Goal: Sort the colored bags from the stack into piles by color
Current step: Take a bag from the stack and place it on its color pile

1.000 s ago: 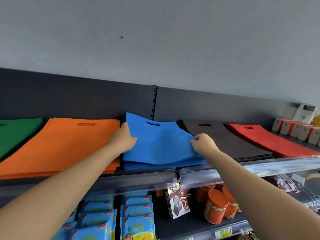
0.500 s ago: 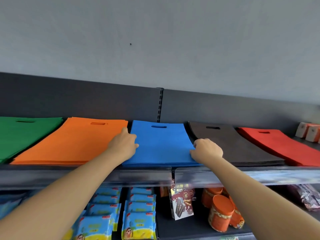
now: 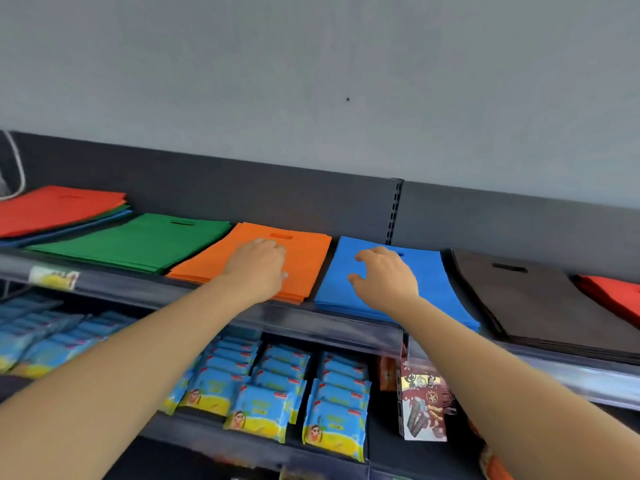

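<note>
Evidently the shelf [image 3: 311, 323] keeps one color per pile, so sorted bags lie apart: green pile [image 3: 131, 244] left of the left hand [image 3: 259, 271], orange pile [image 3: 308, 268] under it, blue pile [image 3: 440, 289] under the right hand [image 3: 388, 282]; the mixed stack [image 3: 59, 209] lies far left. Left hand rests loosely bent on orange, gripping nothing; right hand spreads empty over blue.

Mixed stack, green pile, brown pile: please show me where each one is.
mixed stack [image 3: 59, 209], head view, on its red top bag.
green pile [image 3: 138, 242], head view, middle of the top bag.
brown pile [image 3: 540, 306], head view, middle of the top bag.
</note>
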Demonstrator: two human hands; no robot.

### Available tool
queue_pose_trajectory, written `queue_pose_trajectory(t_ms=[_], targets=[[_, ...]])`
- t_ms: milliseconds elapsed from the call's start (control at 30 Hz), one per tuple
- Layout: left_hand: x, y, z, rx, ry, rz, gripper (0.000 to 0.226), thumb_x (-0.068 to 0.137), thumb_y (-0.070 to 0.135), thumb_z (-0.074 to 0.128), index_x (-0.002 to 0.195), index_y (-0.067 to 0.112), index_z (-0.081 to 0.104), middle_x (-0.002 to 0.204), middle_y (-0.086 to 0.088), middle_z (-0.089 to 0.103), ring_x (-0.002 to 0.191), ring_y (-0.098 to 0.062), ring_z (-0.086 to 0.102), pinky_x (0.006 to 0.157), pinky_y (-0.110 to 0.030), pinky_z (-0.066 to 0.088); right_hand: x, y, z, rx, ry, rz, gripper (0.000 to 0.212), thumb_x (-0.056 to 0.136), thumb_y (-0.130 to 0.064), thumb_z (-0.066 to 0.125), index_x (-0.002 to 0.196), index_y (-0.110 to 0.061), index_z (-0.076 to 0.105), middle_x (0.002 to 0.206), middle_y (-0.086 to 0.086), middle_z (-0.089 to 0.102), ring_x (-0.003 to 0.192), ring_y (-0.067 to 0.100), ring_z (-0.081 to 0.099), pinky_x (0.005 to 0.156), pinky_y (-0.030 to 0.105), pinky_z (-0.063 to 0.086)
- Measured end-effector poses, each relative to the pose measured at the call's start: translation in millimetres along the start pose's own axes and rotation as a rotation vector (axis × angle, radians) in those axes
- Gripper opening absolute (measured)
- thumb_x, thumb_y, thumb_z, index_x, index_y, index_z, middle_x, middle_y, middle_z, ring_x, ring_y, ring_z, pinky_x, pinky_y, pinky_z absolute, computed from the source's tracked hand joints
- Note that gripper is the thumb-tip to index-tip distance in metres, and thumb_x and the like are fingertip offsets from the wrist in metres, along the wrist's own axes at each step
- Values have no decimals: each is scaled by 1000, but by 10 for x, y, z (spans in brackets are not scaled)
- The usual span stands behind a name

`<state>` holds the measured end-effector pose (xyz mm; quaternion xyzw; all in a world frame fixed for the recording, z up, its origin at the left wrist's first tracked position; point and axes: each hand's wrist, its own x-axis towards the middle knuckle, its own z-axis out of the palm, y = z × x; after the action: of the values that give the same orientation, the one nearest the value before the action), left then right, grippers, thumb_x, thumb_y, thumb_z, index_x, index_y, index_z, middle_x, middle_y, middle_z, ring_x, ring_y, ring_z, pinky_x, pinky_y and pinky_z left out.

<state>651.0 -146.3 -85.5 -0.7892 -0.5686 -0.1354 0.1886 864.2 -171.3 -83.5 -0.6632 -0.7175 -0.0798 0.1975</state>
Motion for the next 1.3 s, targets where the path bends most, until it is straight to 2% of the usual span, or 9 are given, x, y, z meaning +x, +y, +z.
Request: queue_pose_trajectory(t_ms=[133,267,400,533,633,833,1000,1300], targets=[[-389,-360,-97,120,-20,-63,31,95,37,52,108,10,58,113,-6,59,112,-24,50,91,-35,40,6,-440,145,40,-56,-130,43,95,-34,53,133,-15,49,136,6,49,127,27,42,94,39,46],[-778,-780,-169,196,-78,-142,29,94,37,52,106,12,57,111,-4,60,110,-23,51,94,-36,40,-9,-908,285,70,-111,-257,47,92,-27,53,137,-15,46,139,9,44,128,29,39,99,42,43],[-1138,-1226,-237,238,-113,-227,27,95,37,52,106,14,56,108,-3,60,107,-22,53,92,-35,40,13,-1411,389,97,-159,-364,51,93,-30,53,141,-16,43,141,9,43,129,31,38,103,42,40],[-1424,-1682,-291,275,-127,-311,25,94,37,53,104,14,57,103,-3,62,103,-23,55,87,-36,42,78,-1944,498,80,-204,-450,50,93,-34,53,137,-14,44,138,10,45,128,32,40,102,44,42],[-1581,-2047,-302,287,-136,-361,30,94,37,53,111,13,58,108,-4,63,107,-24,56,89,-37,44,153,-2363,609,89,-224,-499,46,92,-34,54,133,-13,47,131,11,49,122,31,44,97,44,45],[-1779,-2841,-279,287,-154,-416,31,95,38,51,112,12,56,111,-5,62,109,-25,54,87,-38,48,355,-3219,836,132,-260,-543,47,92,-37,55,133,-14,47,127,11,50,118,31,47,96,45,47],[-1800,-3496,-226,290,-170,-417,30,96,38,51,111,13,56,108,-5,61,107,-25,54,86,-37,45,600,-3860,1012,171,-258,-538,48,91,-38,56,132,-14,49,129,10,49,120,31,46,97,45,46],[-1694,-4377,10,245,-153,-412,33,96,38,50,117,14,56,111,-5,61,109,-25,54,87,-38,45,1070,-4673,1361,222,-238,-535,49,93,-38,55,137,-19,47,135,6,48,126,26,44,98,40,45]])
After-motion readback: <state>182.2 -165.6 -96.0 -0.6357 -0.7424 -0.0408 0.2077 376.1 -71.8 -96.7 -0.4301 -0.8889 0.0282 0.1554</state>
